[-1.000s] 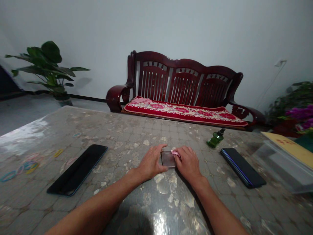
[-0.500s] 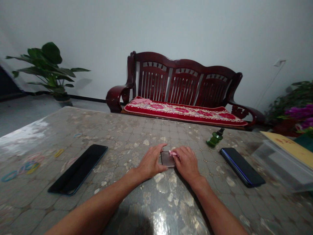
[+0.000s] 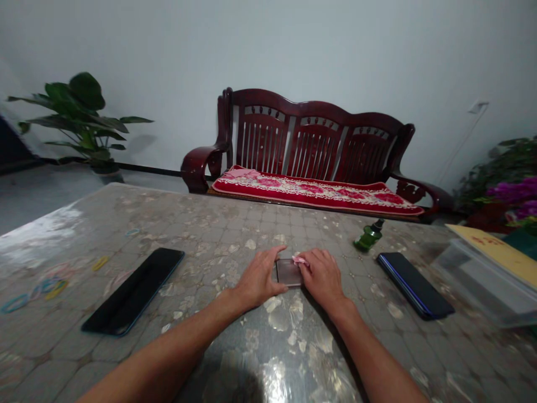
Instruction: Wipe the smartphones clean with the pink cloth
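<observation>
A small flat rectangular case (image 3: 289, 273), brownish grey with a dark edge, lies on the table between my hands. My left hand (image 3: 260, 276) grips its left side, with the fingers at the far edge and the thumb at the near edge. A crumpled pink cloth (image 3: 299, 261) is pinched in my right hand (image 3: 322, 276), pressed onto the case's right part. That hand covers the case's right end. What exactly the case is, I cannot tell.
A black phone (image 3: 136, 291) lies on the left, near several coloured hair ties (image 3: 54, 286). To the right are a green spray bottle (image 3: 368, 236), a dark phone (image 3: 414, 285) and a clear plastic box (image 3: 482, 285) under a yellow envelope (image 3: 499, 252). A wooden bench (image 3: 312, 145) stands behind the table.
My right hand has slid slightly to the right with the cloth, uncovering a little more of the case. My left hand keeps its hold in the same place.
</observation>
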A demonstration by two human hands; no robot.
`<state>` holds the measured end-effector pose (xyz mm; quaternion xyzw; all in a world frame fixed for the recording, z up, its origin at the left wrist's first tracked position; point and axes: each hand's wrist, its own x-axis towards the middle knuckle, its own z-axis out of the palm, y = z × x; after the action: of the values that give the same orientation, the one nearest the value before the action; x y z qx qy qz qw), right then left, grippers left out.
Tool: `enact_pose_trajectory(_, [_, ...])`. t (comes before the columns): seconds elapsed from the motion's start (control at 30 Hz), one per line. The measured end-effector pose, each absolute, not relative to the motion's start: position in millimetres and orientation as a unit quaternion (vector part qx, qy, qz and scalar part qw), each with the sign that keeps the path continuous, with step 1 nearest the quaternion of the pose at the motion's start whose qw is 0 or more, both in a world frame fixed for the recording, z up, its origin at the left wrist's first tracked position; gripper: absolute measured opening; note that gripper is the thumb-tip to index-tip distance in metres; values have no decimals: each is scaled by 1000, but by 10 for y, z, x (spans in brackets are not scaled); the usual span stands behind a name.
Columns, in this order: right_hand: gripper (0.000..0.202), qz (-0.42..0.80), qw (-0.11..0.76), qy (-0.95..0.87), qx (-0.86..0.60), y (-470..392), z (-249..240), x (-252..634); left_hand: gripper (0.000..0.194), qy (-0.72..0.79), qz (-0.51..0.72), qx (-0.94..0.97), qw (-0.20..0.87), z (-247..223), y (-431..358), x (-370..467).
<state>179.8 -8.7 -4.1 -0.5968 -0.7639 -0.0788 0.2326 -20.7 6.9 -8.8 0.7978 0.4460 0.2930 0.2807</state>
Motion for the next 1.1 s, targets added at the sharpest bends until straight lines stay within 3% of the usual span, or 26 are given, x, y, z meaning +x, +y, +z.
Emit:
enact_pose_trajectory(0.67, [13,-124,223,-730,-634,-59,-76,1866,94,462,277,794,283,-64,60,-206])
enact_pose_trajectory(0.9, [11,-56,238,-778,-578,-91,-62,1782,93,455,284,795,284,-61,65,-204])
enact_pose_trajectory(1.1, [13,-101,223,-739,-627,-59,-64,1859,93,460,283,794,279,-73,70,-205])
